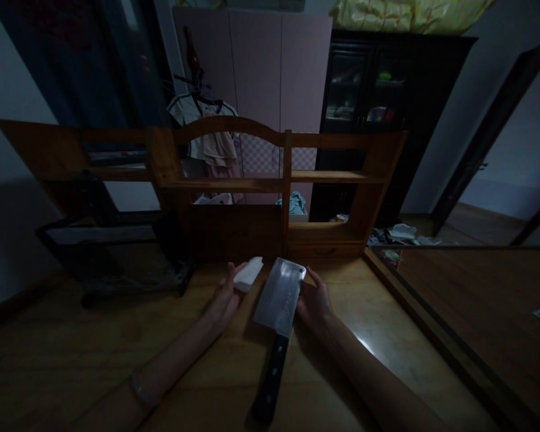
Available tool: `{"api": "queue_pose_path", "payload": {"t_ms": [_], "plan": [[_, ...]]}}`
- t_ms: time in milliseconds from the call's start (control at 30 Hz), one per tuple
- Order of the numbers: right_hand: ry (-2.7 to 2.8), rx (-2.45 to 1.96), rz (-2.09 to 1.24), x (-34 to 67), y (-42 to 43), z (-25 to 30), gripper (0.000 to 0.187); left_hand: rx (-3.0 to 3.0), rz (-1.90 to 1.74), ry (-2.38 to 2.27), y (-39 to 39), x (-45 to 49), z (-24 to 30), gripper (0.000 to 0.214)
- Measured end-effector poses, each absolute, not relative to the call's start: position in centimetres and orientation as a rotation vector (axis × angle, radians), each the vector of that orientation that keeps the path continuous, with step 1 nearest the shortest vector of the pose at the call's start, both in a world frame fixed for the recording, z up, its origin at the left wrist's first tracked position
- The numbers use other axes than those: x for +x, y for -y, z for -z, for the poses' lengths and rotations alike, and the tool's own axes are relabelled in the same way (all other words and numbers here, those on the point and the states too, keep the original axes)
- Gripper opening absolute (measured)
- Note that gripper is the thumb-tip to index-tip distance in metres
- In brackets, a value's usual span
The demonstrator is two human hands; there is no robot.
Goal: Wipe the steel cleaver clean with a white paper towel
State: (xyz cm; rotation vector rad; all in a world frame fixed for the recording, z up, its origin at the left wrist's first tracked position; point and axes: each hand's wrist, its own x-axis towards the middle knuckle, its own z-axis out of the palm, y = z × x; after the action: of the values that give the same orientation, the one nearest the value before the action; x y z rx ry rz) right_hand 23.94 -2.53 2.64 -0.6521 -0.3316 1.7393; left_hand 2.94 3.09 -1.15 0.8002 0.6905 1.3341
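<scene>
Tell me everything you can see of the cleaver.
The cleaver has a broad, roughly rectangular, shiny grey, metal-looking blade with faint markings and a small hole in its far right corner. Its black handle shows three pale rivets and points toward the camera, ungripped. The right hand appears to touch the blade's right edge; whether the cleaver rests on the wooden table is unclear.

My single camera sits on my head, looking forward and down. My left hand [227,295] and right hand [315,305] fall below mid-view, fairly near, over the yellowish-brown wooden tabletop [380,312]. Beyond, it faces a low, open brown wooden shelf [229,124] and, farthest off, a tall pale-pink wardrobe [257,66].
</scene>
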Motion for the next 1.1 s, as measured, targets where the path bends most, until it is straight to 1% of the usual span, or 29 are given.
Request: {"api": "queue_pose_path", "payload": {"t_ms": [100,233,367,433,567,633,833,900,1000,1033,1100], "plan": [[0.341,-0.634,-1.756,23.9,2.6,-2.7,0.037,0.784,-1.33,-0.667,-3.4,2.7,1.5,0.054],[0.346,-0.624,-1.763,23.9,2.5,-2.5,0.037,0.803,-1.309,-0.744,-3.6,2.6,2.0,0.07],[0.343,-0.625,-1.754,24.0,2.4,-2.3,0.038,0.827,-1.318,-0.701,-3.6,2.6,2.4,0.072],[0.344,-0.618,-1.763,24.0,2.4,-2.3,0.038,0.825,-1.304,-0.694,-3.5,2.5,2.3,0.067],[0.339,-0.623,-1.757,24.0,2.4,-2.3,0.037,0.808,-1.303,-0.7,-3.3,2.4,1.8,0.045],[0.328,-0.614,-1.758,24.0,2.4,-2.3,0.036,0.756,-1.313,-0.759,-3.2,2.6,1.4,0.038],[0.343,-0.611,-1.752,23.9,2.4,-2.3,0.032,0.662,-1.396,-0.952,-3.1,2.7,0.5,0.039],[0.362,-0.613,-1.755,23.9,2.4,-2.3,0.032,0.815,-1.456,-1.071,-2.7,2.5,0.0,0.041],[0.386,-0.619,-1.789,23.8,2.5,-2.5,0.033,1.308,-1.457,-1.299,-1.4,2.6,-1.0,0.052],[0.382,-0.618,-1.795,23.7,2.5,-2.6,0.033,1.502,-1.424,-1.313,-0.8,2.9,-1.2,0.051],[0.372,-0.601,-1.8,23.5,2.6,-2.8,0.033,1.84,-1.29,-1.195,0.3,3.7,-1.5,0.038]]}}
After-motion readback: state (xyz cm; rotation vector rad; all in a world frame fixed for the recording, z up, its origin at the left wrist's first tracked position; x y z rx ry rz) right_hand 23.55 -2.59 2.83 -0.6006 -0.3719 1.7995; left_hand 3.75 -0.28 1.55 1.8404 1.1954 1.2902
